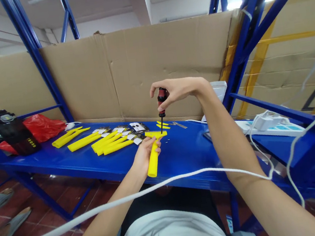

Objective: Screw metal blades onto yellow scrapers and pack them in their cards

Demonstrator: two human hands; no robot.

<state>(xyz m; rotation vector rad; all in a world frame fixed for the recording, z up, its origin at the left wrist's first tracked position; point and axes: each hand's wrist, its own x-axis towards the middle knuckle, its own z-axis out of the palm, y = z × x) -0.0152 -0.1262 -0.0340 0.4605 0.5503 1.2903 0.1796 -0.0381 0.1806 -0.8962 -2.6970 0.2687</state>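
Note:
My left hand (147, 152) is wrapped round a yellow T-shaped plastic handle (153, 161), its round end pointing toward me over the blue bench. My right hand (175, 90), wrist bent high, grips a red and black screwdriver (161, 101) from above. The screwdriver stands nearly upright, with its shaft tip down at the crosspiece of the yellow handle. Whether a screw sits under the tip is too small to tell. Tiny screws (166, 141) lie just right of the handle. Behind it are thin yellow strips (163, 125) and flat metal blades (178, 124).
Several yellow handles with labelled heads (111, 142) lie on the blue bench (94, 166) to the left. Further left are a black bottle (16, 134) and a red plastic bag (45, 126). A white cable (166, 181) crosses in front of me. A power strip (276, 126) sits right.

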